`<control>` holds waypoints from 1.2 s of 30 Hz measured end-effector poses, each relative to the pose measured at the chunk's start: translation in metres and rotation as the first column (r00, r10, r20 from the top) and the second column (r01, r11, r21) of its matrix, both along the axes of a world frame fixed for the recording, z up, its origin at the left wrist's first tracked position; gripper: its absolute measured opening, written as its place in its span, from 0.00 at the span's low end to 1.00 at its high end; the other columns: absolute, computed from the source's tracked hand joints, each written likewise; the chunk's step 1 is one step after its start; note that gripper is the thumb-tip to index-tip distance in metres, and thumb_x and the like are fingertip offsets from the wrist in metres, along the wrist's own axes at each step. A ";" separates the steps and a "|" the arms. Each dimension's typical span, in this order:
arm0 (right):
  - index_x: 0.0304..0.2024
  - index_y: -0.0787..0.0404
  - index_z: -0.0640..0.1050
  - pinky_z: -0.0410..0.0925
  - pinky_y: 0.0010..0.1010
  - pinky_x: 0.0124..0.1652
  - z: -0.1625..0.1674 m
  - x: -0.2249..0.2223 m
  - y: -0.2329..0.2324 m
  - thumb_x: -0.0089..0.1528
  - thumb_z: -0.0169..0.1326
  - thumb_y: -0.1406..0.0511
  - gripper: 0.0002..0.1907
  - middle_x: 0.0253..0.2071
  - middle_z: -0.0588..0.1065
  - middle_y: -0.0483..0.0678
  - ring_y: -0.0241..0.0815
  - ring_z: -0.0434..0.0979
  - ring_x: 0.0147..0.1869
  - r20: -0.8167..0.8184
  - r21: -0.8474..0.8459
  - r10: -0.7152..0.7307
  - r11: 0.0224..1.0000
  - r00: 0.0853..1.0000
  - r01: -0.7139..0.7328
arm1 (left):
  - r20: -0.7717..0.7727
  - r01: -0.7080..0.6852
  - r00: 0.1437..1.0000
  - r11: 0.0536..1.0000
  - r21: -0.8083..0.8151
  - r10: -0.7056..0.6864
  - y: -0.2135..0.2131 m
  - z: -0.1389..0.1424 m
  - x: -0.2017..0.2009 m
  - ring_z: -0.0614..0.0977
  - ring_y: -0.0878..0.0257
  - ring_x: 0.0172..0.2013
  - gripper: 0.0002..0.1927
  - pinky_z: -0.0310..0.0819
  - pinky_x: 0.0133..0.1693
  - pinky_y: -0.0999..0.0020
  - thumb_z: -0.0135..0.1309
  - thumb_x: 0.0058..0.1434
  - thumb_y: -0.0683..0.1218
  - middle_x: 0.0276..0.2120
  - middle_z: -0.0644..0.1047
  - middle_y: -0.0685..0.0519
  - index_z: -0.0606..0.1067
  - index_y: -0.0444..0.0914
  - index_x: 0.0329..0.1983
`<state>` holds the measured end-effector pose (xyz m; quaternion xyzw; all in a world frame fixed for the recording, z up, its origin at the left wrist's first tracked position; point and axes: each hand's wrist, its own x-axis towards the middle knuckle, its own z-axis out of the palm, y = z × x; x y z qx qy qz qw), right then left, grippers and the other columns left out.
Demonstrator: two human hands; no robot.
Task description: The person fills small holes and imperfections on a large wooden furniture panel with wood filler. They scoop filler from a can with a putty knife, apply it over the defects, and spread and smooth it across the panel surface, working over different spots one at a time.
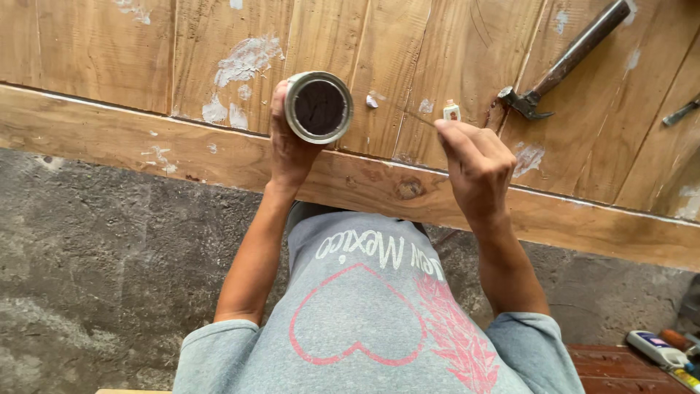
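My left hand holds a small round metal tin with dark contents, its open top facing me. It hovers over the edge of a large wooden panel lying flat, patched with white filler. My right hand is pinched shut on a thin stick that points toward the tin. A tiny white bottle stands on the wood just above my right fingers.
A hammer lies on the panel at the upper right, and another metal tool pokes in at the right edge. Grey concrete floor spreads below the panel. A white tube and other small items lie at the bottom right.
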<state>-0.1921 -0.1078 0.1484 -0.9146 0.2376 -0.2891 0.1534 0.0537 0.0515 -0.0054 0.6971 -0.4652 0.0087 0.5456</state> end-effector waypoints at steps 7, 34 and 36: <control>0.43 0.62 0.81 0.70 0.35 0.30 0.011 0.041 0.019 0.65 0.61 0.68 0.05 0.33 0.78 0.48 0.43 0.79 0.33 -0.258 0.006 0.131 0.991 0.957 -0.134 | 0.238 -0.064 0.971 0.983 0.171 0.022 0.000 0.005 -0.022 0.63 0.37 0.71 0.50 0.61 0.72 0.43 0.73 0.61 0.49 0.69 0.61 0.39 0.51 0.37 0.75; 0.48 0.64 0.84 0.66 0.21 0.33 -0.024 0.018 -0.024 0.64 0.64 0.72 0.10 0.34 0.79 0.44 0.28 0.73 0.36 0.037 0.748 0.046 0.661 0.998 -0.058 | 0.113 -0.132 0.986 0.986 0.101 0.121 -0.011 0.009 -0.026 0.66 0.42 0.70 0.53 0.64 0.72 0.48 0.77 0.56 0.47 0.68 0.63 0.42 0.52 0.39 0.74; 0.49 0.65 0.83 0.65 0.19 0.34 -0.017 0.004 -0.029 0.65 0.64 0.72 0.10 0.35 0.78 0.42 0.26 0.73 0.37 0.058 0.789 -0.019 0.614 0.998 -0.034 | 0.057 -0.130 0.990 0.989 0.077 0.125 -0.011 0.011 -0.022 0.68 0.44 0.70 0.54 0.67 0.71 0.52 0.79 0.55 0.45 0.67 0.64 0.43 0.52 0.40 0.74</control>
